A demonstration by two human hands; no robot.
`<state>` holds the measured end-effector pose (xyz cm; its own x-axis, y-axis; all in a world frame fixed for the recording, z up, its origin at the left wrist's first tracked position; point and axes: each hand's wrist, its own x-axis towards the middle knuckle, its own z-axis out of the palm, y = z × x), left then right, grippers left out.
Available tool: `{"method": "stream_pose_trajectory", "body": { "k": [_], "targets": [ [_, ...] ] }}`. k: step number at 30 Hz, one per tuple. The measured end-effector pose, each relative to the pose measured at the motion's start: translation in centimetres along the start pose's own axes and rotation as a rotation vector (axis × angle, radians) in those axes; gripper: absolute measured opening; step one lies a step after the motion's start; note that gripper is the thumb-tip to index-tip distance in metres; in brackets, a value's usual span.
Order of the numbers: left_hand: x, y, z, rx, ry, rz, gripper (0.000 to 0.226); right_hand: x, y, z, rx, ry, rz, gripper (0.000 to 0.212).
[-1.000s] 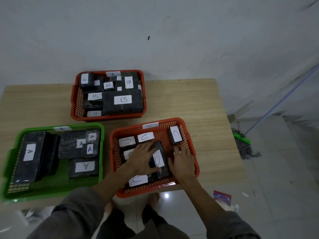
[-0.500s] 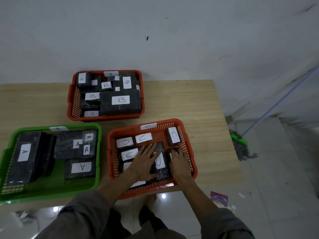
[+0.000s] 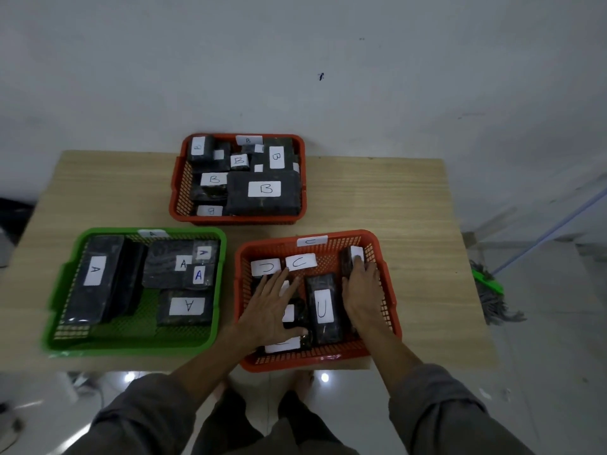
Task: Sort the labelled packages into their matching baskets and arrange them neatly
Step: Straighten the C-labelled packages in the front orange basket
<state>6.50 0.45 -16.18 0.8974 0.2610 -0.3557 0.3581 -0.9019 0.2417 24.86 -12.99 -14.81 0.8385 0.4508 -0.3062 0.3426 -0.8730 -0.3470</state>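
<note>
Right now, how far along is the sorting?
Sorting looks done: no package lies loose on the table, and the green A basket and far B basket are filled. Left hand and right hand are arranging packages in the C basket; only tidying remains.

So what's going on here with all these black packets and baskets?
A person is sorting labelled black packages into three baskets on a wooden table. The green basket holds A packages, the far orange basket holds B packages. Both hands are in the near orange basket, tidying C packages: the left hand lies flat on some, and the right hand rests beside a long C package, its fingers touching a smaller package.
</note>
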Motion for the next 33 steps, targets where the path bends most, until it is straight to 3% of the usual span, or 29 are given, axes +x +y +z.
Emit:
{"method": "stream_pose_trajectory", "body": {
  "k": [10,16,25,33],
  "targets": [
    [-0.9,-0.8,0.7,-0.043,-0.101,-0.028,0.119,-0.2,-0.2,0.5,0.022,0.024,-0.096,0.055],
    [-0.9,-0.8,0.9,-0.083,-0.141,-0.037,0.117,-0.2,0.7,0.8,-0.004,0.036,-0.062,0.065],
    [-1.2,-0.7,0.3,-0.127,-0.048,-0.068,0.112,-1.7,1.4,0.6,0.017,0.069,-0.068,0.067],
    [-2.1,-0.6,-1.1,-0.114,0.018,-0.100,0.095,-4.8,2.0,0.8,0.041,0.125,-0.139,0.047]
  ]
}}
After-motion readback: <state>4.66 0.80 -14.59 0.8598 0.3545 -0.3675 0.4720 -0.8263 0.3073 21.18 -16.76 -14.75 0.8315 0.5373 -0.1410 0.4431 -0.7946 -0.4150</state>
